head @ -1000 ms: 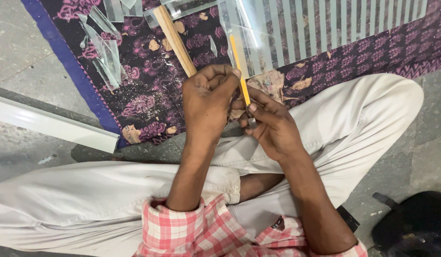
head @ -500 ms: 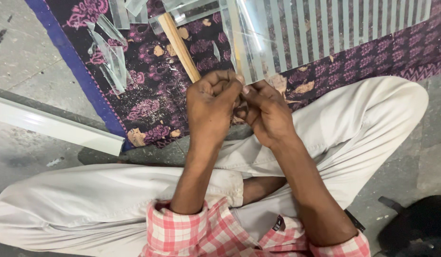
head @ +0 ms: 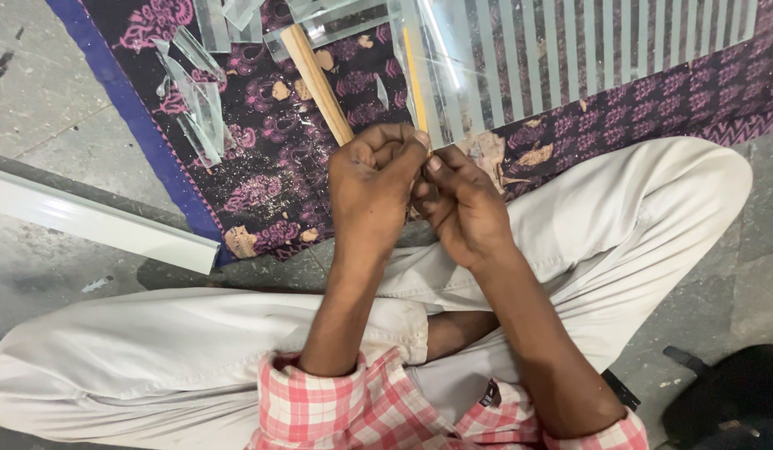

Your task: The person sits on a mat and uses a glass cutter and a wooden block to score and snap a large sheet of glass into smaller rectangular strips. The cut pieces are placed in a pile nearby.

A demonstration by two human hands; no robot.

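Note:
My left hand (head: 374,187) and my right hand (head: 461,204) meet, fingers closed, at the near edge of a clear striped glass sheet (head: 570,58) lying on a purple patterned cloth (head: 270,175). The left hand's fingertips pinch the corner of the glass. A thin yellow stick tool (head: 413,75) rises from the right hand's fingers along the sheet's left edge and shows through the glass. A wooden ruler (head: 315,71) lies slantwise just left of the hands, its lower end hidden behind the left hand.
Loose glass offcuts (head: 199,108) lie on the cloth at upper left. A white metal channel (head: 95,221) rests on the grey floor at left. My crossed legs in pale trousers (head: 636,225) fill the foreground. A dark object (head: 728,400) sits at lower right.
Both hands have shifted slightly up to the glass edge and closed together. The yellow tool, earlier standing free between the fingers, now lies along the sheet's left edge.

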